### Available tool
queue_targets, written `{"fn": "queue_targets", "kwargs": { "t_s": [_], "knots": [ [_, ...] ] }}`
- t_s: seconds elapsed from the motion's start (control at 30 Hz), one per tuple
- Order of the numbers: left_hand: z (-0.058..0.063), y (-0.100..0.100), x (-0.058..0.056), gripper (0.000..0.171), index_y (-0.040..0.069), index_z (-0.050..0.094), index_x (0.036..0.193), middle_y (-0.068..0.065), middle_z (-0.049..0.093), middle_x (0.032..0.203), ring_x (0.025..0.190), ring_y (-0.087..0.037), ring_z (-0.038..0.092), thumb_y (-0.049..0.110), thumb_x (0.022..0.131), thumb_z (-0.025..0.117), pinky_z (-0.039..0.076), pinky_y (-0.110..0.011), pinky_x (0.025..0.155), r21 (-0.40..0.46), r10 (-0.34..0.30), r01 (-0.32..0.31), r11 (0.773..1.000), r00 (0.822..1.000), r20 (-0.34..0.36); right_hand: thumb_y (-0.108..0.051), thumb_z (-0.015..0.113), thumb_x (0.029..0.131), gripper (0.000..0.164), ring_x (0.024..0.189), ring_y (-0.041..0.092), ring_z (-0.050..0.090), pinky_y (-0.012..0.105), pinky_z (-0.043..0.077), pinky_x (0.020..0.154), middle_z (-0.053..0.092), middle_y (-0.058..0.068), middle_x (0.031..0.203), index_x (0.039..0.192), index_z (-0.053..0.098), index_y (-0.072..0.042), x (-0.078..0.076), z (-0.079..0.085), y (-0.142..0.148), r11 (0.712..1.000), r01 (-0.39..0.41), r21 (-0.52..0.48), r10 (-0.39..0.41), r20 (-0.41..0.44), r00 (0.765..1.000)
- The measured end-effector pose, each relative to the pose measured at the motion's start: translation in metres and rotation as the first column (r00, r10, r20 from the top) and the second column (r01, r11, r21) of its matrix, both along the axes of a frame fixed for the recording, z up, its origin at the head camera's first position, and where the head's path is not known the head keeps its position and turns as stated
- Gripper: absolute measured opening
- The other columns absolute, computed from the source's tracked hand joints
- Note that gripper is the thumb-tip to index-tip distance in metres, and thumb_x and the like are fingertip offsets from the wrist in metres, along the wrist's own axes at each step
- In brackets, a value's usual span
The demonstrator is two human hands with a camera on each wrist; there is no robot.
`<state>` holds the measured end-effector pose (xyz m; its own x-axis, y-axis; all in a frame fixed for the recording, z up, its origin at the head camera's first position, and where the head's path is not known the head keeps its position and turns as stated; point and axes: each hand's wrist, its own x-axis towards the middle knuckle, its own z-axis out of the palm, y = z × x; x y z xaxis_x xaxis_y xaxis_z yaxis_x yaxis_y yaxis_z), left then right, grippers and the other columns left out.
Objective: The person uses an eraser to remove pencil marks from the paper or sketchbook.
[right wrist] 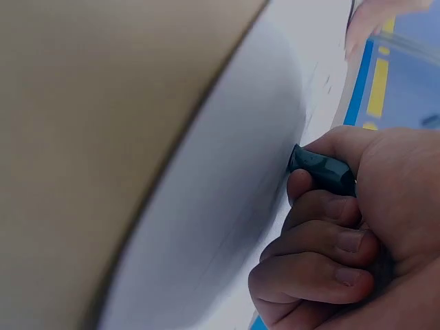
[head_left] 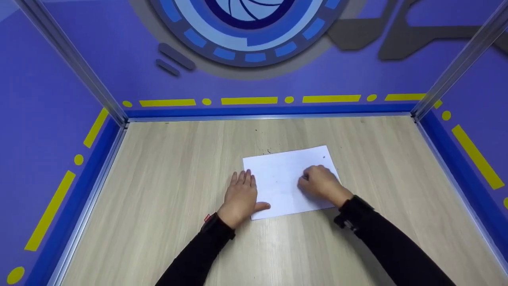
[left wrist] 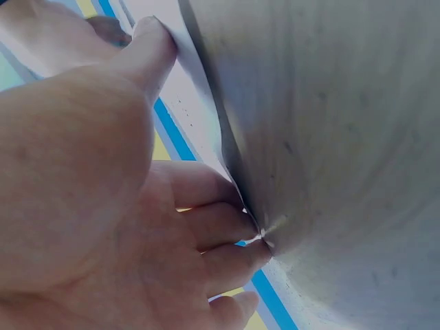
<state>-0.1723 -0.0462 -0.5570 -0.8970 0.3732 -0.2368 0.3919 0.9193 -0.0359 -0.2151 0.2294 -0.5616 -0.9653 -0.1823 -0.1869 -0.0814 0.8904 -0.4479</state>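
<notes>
A white sheet of paper lies at a slight slant on the wooden table. My left hand rests flat on its left edge, fingers straight and thumb spread over the lower left corner. In the left wrist view, the fingertips meet the sheet's edge, which bows up a little near the thumb. My right hand is over the right part of the sheet, its fingers curled around a small dark eraser. One end of the eraser meets the paper; the rest is hidden in the fist. Faint lines show on the paper in the right wrist view.
Small dark crumbs are scattered on the table just beyond the sheet's far edge. A dark speck sits near the sheet's far right corner. Blue-purple panels with yellow marks enclose the table at the back and both sides.
</notes>
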Motion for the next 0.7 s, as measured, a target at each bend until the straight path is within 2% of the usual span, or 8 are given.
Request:
{"fn": "queue_targets", "kwargs": {
  "t_s": [0.13,0.27,0.33,0.43,0.57,0.67,0.7],
  "knots": [
    [0.0,0.0,0.0,0.115,-0.006,0.042,0.166,-0.024,0.038,0.177,0.168,-0.037,0.036,0.084,0.096,0.059,0.026,-0.054,0.14,0.011,0.003,-0.004,1.0,1.0,0.008,-0.024,0.065,0.099,0.026,0.079,0.025,0.058,0.04,0.046,0.072,0.068,0.009,0.088,0.084,0.073,-0.004,0.006,0.001,0.032,0.999,0.034,0.018,-0.035,0.018,0.999],
    [0.0,0.0,0.0,0.115,-0.006,0.042,0.166,-0.025,0.038,0.177,0.168,-0.037,0.036,0.083,0.096,0.059,0.026,-0.054,0.14,0.02,0.002,-0.002,1.0,1.0,0.007,-0.025,0.064,0.099,0.027,0.076,0.024,0.054,0.036,0.04,0.068,0.06,0.007,0.081,0.081,0.069,-0.005,0.01,0.004,0.051,0.998,0.051,0.038,-0.052,0.039,0.998],
    [0.0,-0.001,0.0,0.115,-0.006,0.042,0.166,-0.025,0.039,0.177,0.168,-0.038,0.037,0.083,0.096,0.059,0.026,-0.054,0.14,0.019,-0.001,0.001,1.0,1.0,0.004,-0.025,0.064,0.099,0.028,0.075,0.024,0.053,0.035,0.038,0.067,0.058,0.006,0.08,0.079,0.067,-0.006,0.011,0.007,0.053,0.997,0.055,0.053,-0.058,0.051,0.997],
    [0.002,-0.001,0.0,0.115,-0.006,0.041,0.167,-0.025,0.038,0.177,0.168,-0.038,0.036,0.083,0.096,0.06,0.026,-0.054,0.14,0.018,0.0,0.0,1.0,1.0,0.002,-0.026,0.063,0.101,0.029,0.077,0.025,0.054,0.036,0.04,0.068,0.061,0.007,0.083,0.084,0.071,-0.004,0.011,0.011,0.052,0.996,0.059,0.064,-0.063,0.072,0.995],
    [0.002,0.001,-0.001,0.115,-0.006,0.041,0.167,-0.025,0.038,0.177,0.168,-0.038,0.036,0.083,0.096,0.059,0.026,-0.054,0.14,0.012,0.001,-0.001,1.0,1.0,0.006,-0.03,0.062,0.104,0.034,0.075,0.024,0.053,0.035,0.039,0.067,0.054,0.005,0.079,0.082,0.068,-0.005,0.01,0.015,0.05,0.995,0.09,0.033,-0.094,0.119,0.989],
    [0.001,0.002,0.0,0.115,-0.005,0.041,0.167,-0.024,0.037,0.178,0.168,-0.037,0.035,0.083,0.097,0.058,0.026,-0.053,0.14,-0.001,0.0,0.0,1.0,1.0,0.012,-0.033,0.062,0.106,0.04,0.07,0.022,0.048,0.035,0.036,0.064,0.043,0.002,0.072,0.072,0.057,-0.011,0.01,0.015,0.043,0.994,0.109,-0.006,-0.107,0.127,0.986],
    [0.0,0.002,0.0,0.114,-0.005,0.041,0.167,-0.024,0.037,0.178,0.169,-0.037,0.035,0.083,0.097,0.059,0.026,-0.052,0.14,-0.003,-0.001,0.001,1.0,1.0,0.013,-0.033,0.063,0.106,0.042,0.069,0.021,0.047,0.034,0.036,0.063,0.042,0.0,0.071,0.071,0.055,-0.013,0.01,0.015,0.038,0.995,0.094,-0.027,-0.09,0.118,0.989]
  ]
}}
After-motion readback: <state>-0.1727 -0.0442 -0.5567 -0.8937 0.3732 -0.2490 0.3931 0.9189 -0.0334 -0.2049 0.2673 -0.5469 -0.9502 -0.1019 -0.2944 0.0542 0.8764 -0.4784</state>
